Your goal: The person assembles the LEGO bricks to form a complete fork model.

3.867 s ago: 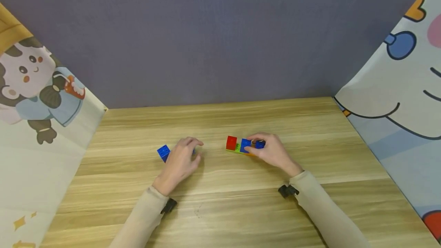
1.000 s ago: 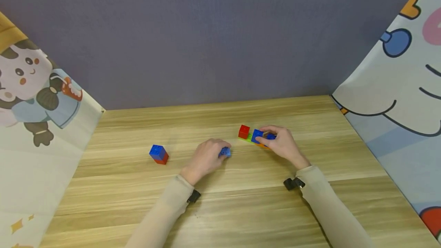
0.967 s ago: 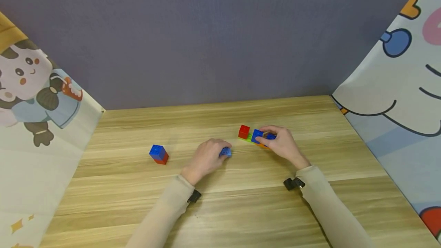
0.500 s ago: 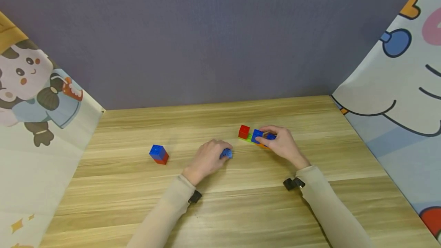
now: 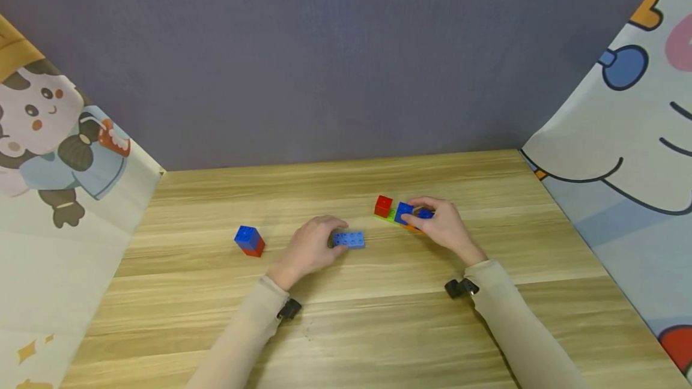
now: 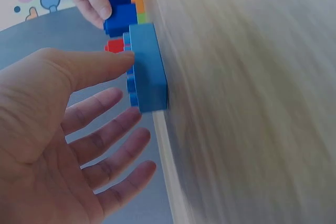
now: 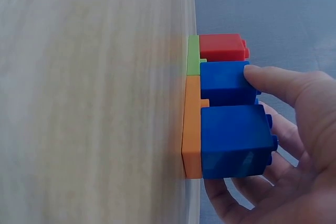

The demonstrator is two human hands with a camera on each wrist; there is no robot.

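Note:
A light blue toy building brick [image 5: 352, 240], long and studded, lies on the table. My left hand [image 5: 312, 247] is at its left end, thumb and fingers spread apart; in the left wrist view the thumb [image 6: 100, 67] overlaps its studded side. Farther right stands a row of bricks: a thin green plate [image 7: 193, 56] and an orange plate [image 7: 192, 129] carry a red brick [image 5: 383, 206] and two dark blue bricks. My right hand [image 5: 442, 224] pinches the middle blue brick [image 7: 224, 83], thumb on its near side, fingers behind it. The end blue brick [image 7: 233, 140] sits beneath the palm.
A blue brick on a red one forms a small stack [image 5: 250, 241] on the left of the wooden table [image 5: 346, 329]. A grey wall [image 5: 346, 65] rises behind, and printed panels border both sides.
My left hand carried the light blue brick right from beside the stack, then let go and drew back left, uncovering it. In the last second my right hand has kept its pinch in place.

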